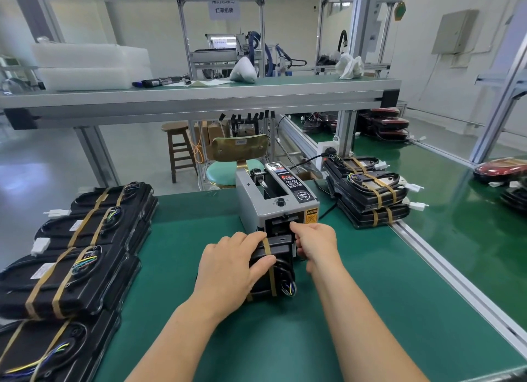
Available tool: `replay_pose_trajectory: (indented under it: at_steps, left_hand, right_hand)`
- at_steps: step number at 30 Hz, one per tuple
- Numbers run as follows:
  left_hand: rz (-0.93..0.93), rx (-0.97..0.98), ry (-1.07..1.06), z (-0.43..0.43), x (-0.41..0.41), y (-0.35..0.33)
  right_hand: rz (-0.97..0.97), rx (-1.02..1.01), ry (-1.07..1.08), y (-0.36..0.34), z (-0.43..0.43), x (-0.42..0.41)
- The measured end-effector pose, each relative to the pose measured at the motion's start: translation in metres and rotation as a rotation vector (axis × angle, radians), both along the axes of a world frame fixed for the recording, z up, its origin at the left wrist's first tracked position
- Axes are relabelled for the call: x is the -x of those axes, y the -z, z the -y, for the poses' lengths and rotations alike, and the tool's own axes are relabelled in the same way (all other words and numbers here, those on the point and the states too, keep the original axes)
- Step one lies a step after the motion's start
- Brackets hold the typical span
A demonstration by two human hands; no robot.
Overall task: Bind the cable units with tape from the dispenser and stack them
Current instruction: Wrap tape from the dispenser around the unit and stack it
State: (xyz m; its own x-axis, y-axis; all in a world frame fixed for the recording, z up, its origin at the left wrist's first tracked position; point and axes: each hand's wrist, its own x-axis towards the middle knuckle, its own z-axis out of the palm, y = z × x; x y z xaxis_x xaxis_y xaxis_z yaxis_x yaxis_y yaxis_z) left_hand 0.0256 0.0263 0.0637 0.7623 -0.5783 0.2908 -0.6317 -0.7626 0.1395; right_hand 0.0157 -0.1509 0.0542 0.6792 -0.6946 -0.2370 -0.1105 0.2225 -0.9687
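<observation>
- Bench mat [182, 239]: green, smooth, low sheen.
- Tape dispenser [251, 205]: grey matt casing, glossy black label panel.
- Cable unit [281, 247]: black plastic, semi-matt.
- Tape [267, 246]: tan, paper-like, matt.
- Frame rail [199, 96]: bare aluminium, satin.
- Stool [176, 148]: brown wood.

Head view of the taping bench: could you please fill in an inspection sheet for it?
Surface: green mat, no damage seen.
Job's things: cable unit with one tape band before the tape dispenser; taped left stacks and right stack.
Clutter: markers and white cloth on upper shelf.
Hands: left hand grips the unit; right hand at the dispenser outlet, tape there not discernible.
Cables: black lead runs from socket block toward dispenser; coloured wires coiled on unit.
Surroundings: wooden stool, chair, aluminium frames.
</observation>
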Motion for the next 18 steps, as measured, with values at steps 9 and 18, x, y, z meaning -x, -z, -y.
replay_pose_trajectory:
  at_steps: [9, 18]
  left_hand:
    - [0.025, 0.039, 0.011, -0.001, 0.004, -0.001]
    - [-0.034, 0.251, 0.169, 0.007, 0.006, 0.0]
  right_hand:
    - [-0.037, 0.042, 0.04, 0.0, -0.007, -0.007]
    - [0.146, -0.202, -0.002, -0.009, -0.008, 0.023]
